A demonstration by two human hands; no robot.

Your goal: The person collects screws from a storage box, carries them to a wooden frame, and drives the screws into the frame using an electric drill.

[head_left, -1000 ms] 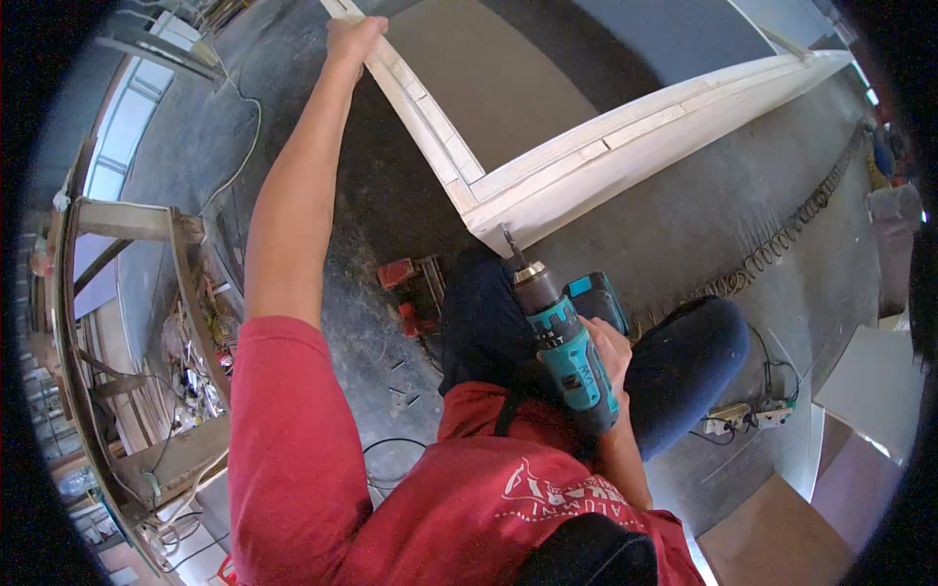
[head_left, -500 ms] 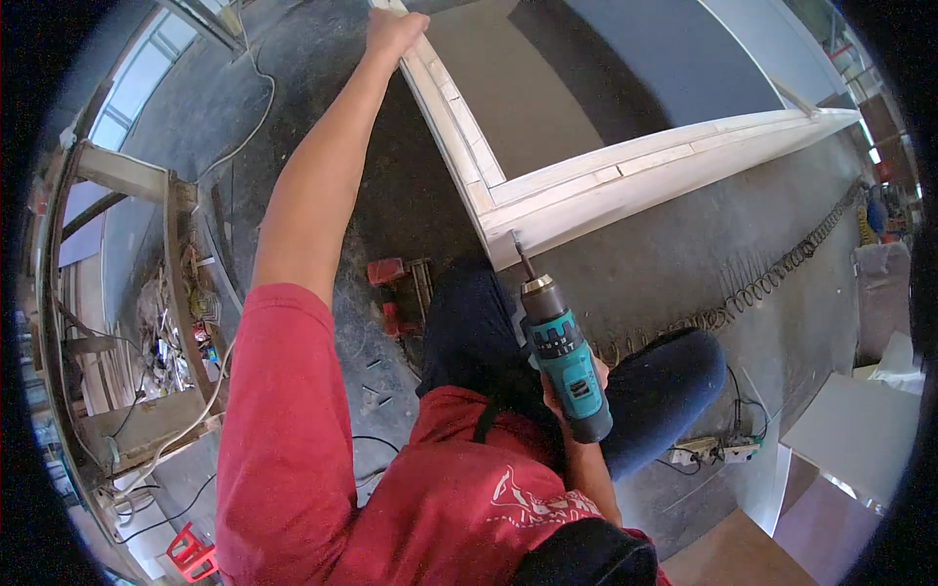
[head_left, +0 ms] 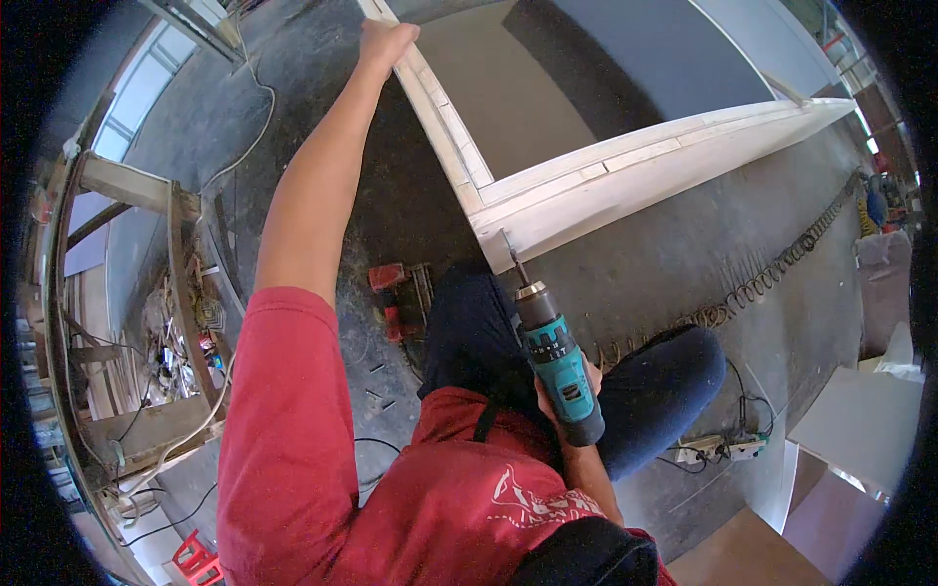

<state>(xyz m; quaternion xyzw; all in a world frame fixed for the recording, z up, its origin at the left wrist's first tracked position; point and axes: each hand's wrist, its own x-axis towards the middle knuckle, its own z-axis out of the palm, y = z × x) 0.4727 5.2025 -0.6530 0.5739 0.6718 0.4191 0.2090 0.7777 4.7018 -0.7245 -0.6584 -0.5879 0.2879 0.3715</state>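
Observation:
A teal and black cordless drill (head_left: 559, 366) is in my right hand (head_left: 592, 374), whose fingers are mostly hidden beneath the tool. Its bit points at the near corner of a whitish wooden frame (head_left: 576, 200), at or very close to the side face. My left hand (head_left: 389, 45) is closed round the frame's left rail, farther up, with the arm stretched out. A dark grey panel (head_left: 586, 73) shows inside the frame. My bent legs are just below the near corner.
A red and black power tool (head_left: 393, 298) lies on the floor left of my knee. A coiled air hose (head_left: 718, 314) runs off to the right. A power strip (head_left: 718, 449) with cables sits at lower right. A wooden rack (head_left: 181, 293) with scraps stands at left.
The frame, my left hand and the drill appear slightly farther left in the picture. Both holds are the same, and the bit still points at the near corner.

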